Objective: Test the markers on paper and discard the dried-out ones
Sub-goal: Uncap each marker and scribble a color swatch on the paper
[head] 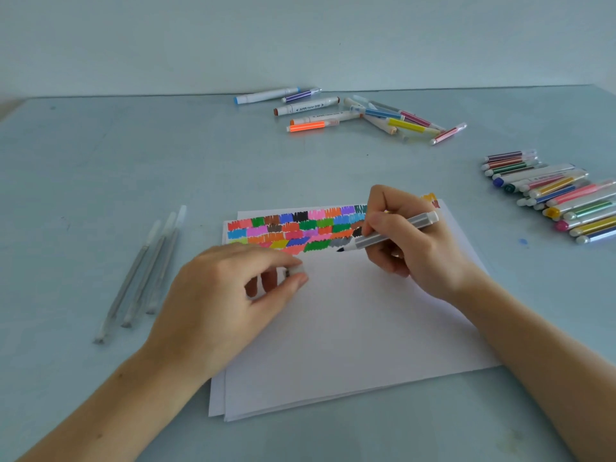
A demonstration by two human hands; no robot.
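Head view: the right hand (405, 240) grips a grey marker (391, 234), its dark tip at the end of the grey swatch on the paper (350, 325). The left hand (230, 295) pinches the cap (296, 271) while resting on the sheet. 3 pale pens (146, 271) lie at left, capped markers (560, 198) at right. Risks: the sheet could slide if the left hand lifts; a palm could smear fresh ink.

Single head view looks forward and down, close over the table (100, 181)
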